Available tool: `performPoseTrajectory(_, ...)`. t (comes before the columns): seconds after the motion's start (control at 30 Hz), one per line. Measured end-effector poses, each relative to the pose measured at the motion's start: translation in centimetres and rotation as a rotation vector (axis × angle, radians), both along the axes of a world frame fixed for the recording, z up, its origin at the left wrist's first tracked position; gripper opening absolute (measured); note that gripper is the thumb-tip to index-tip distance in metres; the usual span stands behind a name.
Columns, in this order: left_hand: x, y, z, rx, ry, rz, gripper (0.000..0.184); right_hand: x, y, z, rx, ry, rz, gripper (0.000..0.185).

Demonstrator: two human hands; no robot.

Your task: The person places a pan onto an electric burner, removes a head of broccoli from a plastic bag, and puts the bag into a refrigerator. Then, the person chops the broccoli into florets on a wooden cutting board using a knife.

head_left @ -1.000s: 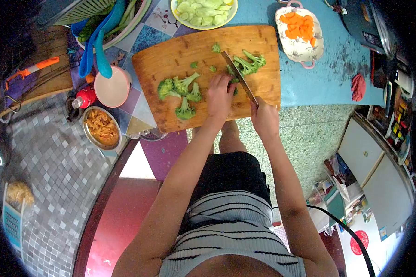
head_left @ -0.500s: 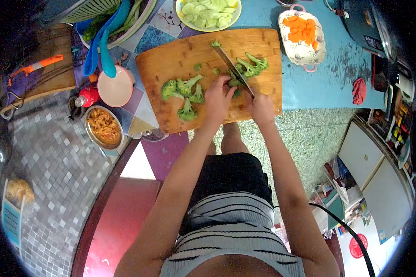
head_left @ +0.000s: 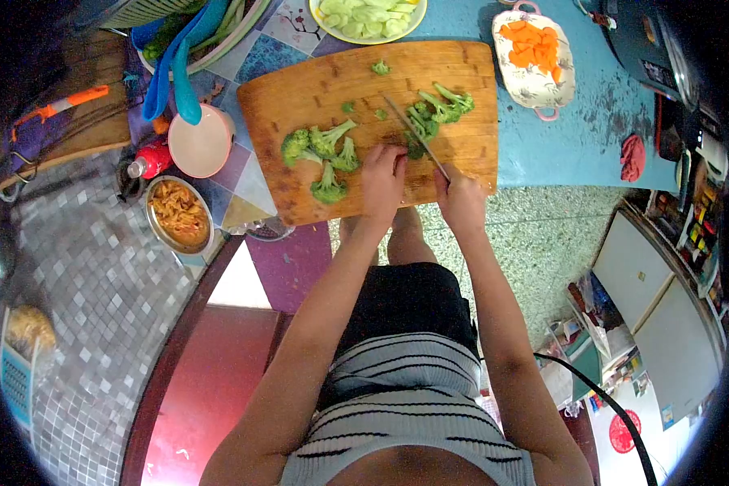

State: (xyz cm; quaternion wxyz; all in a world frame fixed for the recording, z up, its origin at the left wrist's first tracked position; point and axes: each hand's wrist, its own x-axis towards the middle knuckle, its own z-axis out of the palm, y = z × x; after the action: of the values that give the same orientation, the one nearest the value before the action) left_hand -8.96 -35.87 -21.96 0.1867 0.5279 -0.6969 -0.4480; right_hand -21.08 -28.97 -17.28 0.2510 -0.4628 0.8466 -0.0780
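Observation:
On the wooden cutting board, my right hand is wrapped round the handle of a knife, whose blade points up and to the left. Close to the blade's left side, my left hand has its fingers curled over a small piece of broccoli, mostly hidden. Right of the blade lie more broccoli florets. A cluster of florets rests on the board's left part. Small broccoli bits are scattered near the upper middle.
Beyond the board is a plate of pale green slices. A dish with carrot pieces stands at the right. At the left are a pink-rimmed bowl, a red bottle, a bowl of brownish food and blue utensils.
The knife has come down and right, away from the small floret near the board's top. My left hand's fingers have drawn closer together. The whole view has shifted slightly.

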Motion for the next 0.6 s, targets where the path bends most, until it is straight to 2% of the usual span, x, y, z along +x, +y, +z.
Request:
performPoseTrajectory(0.13,-0.1,-0.1,0.0,0.038,-0.008,0.016,0.018,0.0,0.5,0.0,0.0,-0.06,-0.072,0.02)
performPoseTrajectory(0.2,-0.4,-0.2,0.2,-0.079,-0.08,-0.005,0.018,0.4,0.9,0.2,-0.175,0.009,-0.037,0.02)
performPoseTrajectory(0.33,-0.5,-0.2,0.5,-0.06,-0.057,-0.015,0.019,1.1,1.1,0.6,-0.104,-0.039,-0.103,0.014)
performPoseTrajectory(0.43,-0.6,-0.2,0.6,-0.033,-0.106,-0.026,0.02,1.4,0.9,0.5,-0.013,-0.038,-0.095,0.022)
performPoseTrajectory(0.53,-0.1,-0.6,1.9,-0.096,-0.075,-0.032,0.023,2.1,0.5,0.8,-0.029,-0.117,-0.187,0.021)
performPoseTrajectory(0.6,1.0,-1.0,3.4,-0.28,-0.252,0.077,0.03,2.6,0.3,0.4,-0.115,-0.294,-0.224,0.019)
